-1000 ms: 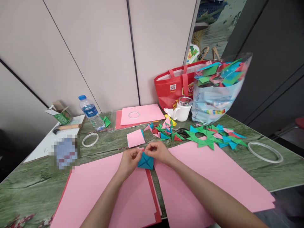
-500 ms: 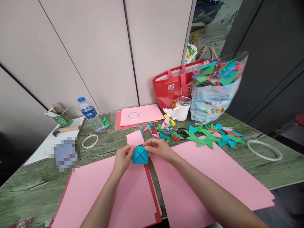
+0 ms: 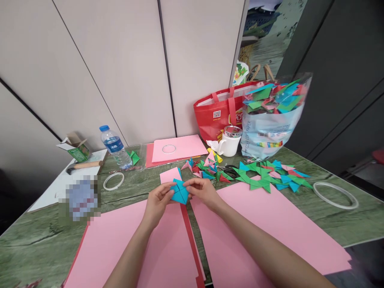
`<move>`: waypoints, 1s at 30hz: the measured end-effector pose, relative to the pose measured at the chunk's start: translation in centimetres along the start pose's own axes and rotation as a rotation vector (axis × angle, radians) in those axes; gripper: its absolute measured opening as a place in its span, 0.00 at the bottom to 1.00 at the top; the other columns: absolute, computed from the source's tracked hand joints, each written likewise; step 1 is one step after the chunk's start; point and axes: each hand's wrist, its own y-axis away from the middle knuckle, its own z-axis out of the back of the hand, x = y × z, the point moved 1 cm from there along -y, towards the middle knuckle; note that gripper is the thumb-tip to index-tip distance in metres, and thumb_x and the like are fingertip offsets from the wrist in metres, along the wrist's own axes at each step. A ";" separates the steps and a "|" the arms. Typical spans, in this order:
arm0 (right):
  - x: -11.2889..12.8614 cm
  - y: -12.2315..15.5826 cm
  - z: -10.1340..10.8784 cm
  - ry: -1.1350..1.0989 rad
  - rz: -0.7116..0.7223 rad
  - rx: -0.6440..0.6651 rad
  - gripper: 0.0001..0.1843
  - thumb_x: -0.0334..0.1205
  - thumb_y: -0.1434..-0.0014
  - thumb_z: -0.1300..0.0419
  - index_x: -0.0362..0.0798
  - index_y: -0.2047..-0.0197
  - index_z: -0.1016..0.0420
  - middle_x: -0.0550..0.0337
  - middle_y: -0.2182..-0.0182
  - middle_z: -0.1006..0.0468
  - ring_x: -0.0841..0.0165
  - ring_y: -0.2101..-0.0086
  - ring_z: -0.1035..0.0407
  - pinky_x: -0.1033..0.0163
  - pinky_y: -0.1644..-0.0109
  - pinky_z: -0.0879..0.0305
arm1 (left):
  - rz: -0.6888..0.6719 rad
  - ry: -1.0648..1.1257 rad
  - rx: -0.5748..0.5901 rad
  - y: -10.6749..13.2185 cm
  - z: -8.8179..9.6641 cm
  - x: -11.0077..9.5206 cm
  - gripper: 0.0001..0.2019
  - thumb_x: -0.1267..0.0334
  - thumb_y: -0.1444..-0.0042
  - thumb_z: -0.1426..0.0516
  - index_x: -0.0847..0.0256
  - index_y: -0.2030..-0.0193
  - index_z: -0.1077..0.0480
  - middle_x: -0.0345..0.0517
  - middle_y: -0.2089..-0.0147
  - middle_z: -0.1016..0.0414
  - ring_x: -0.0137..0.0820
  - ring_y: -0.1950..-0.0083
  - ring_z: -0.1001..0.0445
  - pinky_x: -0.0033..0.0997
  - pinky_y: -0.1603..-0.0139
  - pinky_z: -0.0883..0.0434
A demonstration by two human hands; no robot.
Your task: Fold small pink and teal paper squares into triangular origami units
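Observation:
A small folded blue paper with crossing creases is held between both hands, tilted, above the pink sheets. My left hand pinches its left edge between thumb and fingers. On the upper right edge, my right hand grips it the same way. Just behind them lies a small pink paper square, partly hidden by the hands, with a blue edge showing under it. Large pink sheets with red ones beneath lie under my left forearm. More pink sheets lie under my right forearm.
Folded paper pieces, scissors and linked paper rings lie behind. A white mug, red bag and plastic bag of folded pieces stand at the back. Leftward are a bottle, tape ring and hammer.
The blue paper has been turned from lying square to my view to a slanted, corner-down position. Both hands still hold it. The view has shifted slightly.

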 end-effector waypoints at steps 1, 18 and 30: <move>0.1 0.1 -0.1 0.009 -0.002 0.003 0.10 0.41 0.55 0.38 0.44 0.69 0.25 0.64 0.79 0.29 0.75 0.79 0.36 0.66 0.73 0.34 | 0.001 -0.018 -0.037 -0.1 0.1 0.2 0.15 0.58 0.56 0.40 0.64 0.61 0.30 0.47 0.65 0.23 0.34 0.67 0.25 0.37 0.64 0.27; 0.1 0.6 -1.0 0.182 0.075 -0.049 0.10 0.41 0.54 0.39 0.44 0.70 0.27 0.58 0.73 0.25 0.69 0.72 0.32 0.65 0.71 0.35 | -0.027 -0.083 -0.078 0.0 0.0 0.3 0.14 0.62 0.60 0.37 0.63 0.64 0.27 0.47 0.65 0.23 0.36 0.62 0.26 0.31 0.66 0.27; -0.7 0.5 -0.9 -0.021 -0.009 0.001 0.18 0.48 0.58 0.36 0.44 0.67 0.28 0.61 0.76 0.26 0.70 0.75 0.32 0.64 0.71 0.34 | -0.034 -0.024 -0.076 0.0 -0.1 0.4 0.22 0.60 0.59 0.37 0.63 0.55 0.32 0.49 0.65 0.25 0.34 0.68 0.26 0.33 0.69 0.28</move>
